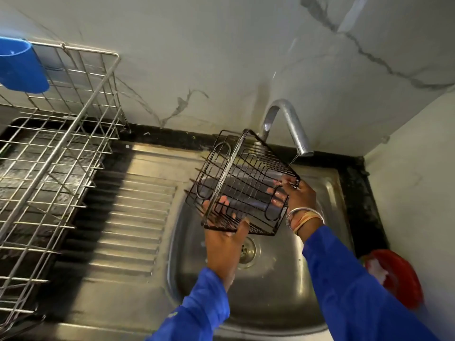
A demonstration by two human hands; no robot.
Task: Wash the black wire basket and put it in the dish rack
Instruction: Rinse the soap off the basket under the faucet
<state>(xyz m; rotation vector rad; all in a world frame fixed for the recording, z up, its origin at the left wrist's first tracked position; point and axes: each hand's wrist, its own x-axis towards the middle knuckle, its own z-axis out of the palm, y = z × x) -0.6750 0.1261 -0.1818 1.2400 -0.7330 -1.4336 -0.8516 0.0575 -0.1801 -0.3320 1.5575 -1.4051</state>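
The black wire basket point(242, 179) is tilted in the air over the steel sink bowl point(327, 198), just below the tap spout point(293, 129). A thin stream of water falls from the spout onto the basket's right edge. My left hand point(225, 238) holds the basket's near lower corner, thumb over the wires and fingers underneath. My right hand point(295, 195) grips the basket's right end, fingers curled through the wires. The steel dish rack point(49, 153) stands to the left on the counter.
A blue cup point(21, 66) hangs on the rack's back left corner. The ribbed drainboard point(128, 212) lies between rack and bowl. A red bowl point(396, 276) with something white in it sits at the right, by the wall. The marble wall is close behind the tap.
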